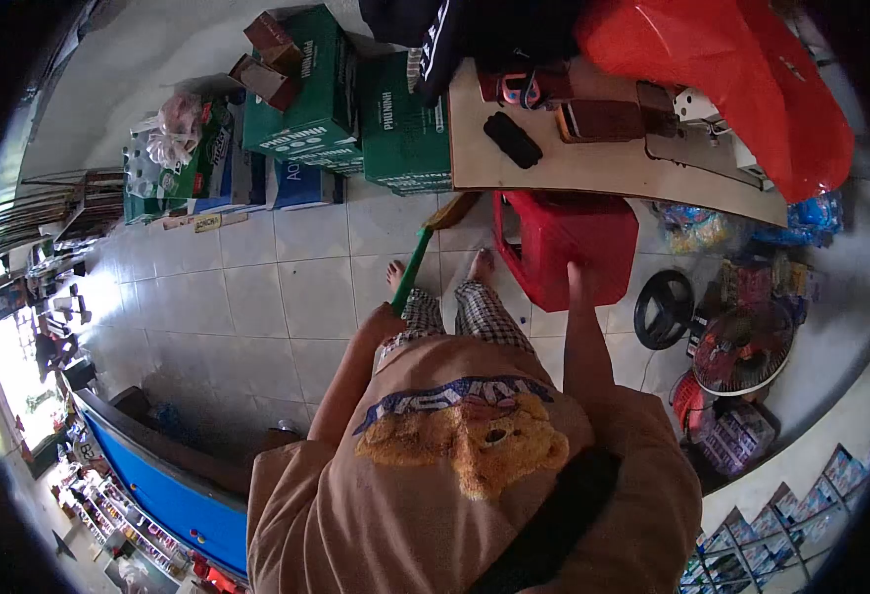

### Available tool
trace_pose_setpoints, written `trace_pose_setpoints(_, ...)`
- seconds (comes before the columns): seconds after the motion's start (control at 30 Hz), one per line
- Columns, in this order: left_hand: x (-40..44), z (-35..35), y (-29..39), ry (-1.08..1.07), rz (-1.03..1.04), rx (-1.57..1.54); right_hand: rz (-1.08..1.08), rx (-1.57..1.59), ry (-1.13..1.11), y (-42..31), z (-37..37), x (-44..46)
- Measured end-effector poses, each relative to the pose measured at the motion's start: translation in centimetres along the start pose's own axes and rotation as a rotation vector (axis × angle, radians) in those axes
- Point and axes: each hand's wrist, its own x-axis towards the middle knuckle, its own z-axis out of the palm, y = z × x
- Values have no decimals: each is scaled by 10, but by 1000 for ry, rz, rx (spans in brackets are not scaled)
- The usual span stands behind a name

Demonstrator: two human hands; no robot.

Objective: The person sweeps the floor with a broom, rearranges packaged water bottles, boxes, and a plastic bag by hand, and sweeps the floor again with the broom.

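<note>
A broom with a green handle (413, 269) slants up from my left hand (384, 324), whose fingers are wrapped round it. Its brown bristles (452, 211) rest near the floor, below the front edge of the wooden table. My right hand (579, 277) reaches to the red plastic stool (603, 238), touching its top; the fingers are too small and dark to make out. The stool stands partly under the table, to the right of my bare feet.
The wooden table (687, 170) holds a black case (512, 140), a brown wallet (608, 121) and a red bag (712, 69). Green boxes (405, 124) stand left of it. A fan (744, 348) and a black round base (664, 309) stand at the right.
</note>
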Motion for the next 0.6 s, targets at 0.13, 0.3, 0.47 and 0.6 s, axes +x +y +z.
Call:
trace_pose_setpoints(0.13,-7,-5,12,-103,-38,36,830,732,-782,-49,-82,27)
trace_pose_setpoints(0.3,-16,-6,30,-53,-42,164,864,611,-881,-62,-92,36)
trace_pose_setpoints(0.47,29,14,-15,-150,425,529,499,311,-431,-51,-66,13)
trace_pose_setpoints(0.6,0,-2,19,-161,196,322,239,269,-239,-67,-81,-1)
